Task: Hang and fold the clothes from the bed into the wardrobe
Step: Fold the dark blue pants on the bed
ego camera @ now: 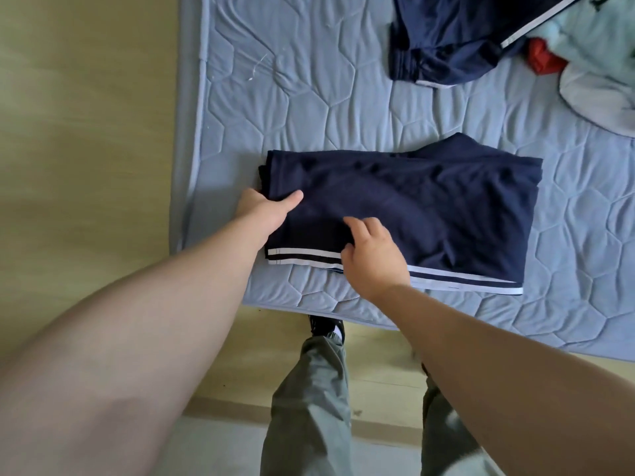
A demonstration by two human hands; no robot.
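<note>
Gripping the folded navy trousers (429, 207) near the corner of the bed (309, 97), the left hand (266, 209) is clamping their left edge (thumb on top) and the right hand (374, 255) is pinching the striped hem — soft, light cloth, probably needing support beneath both ends.

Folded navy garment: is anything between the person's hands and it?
Nothing visible. The left hand grips the left edge of the folded navy garment; the right hand holds it near the white stripes. The wardrobe is out of view.
</note>
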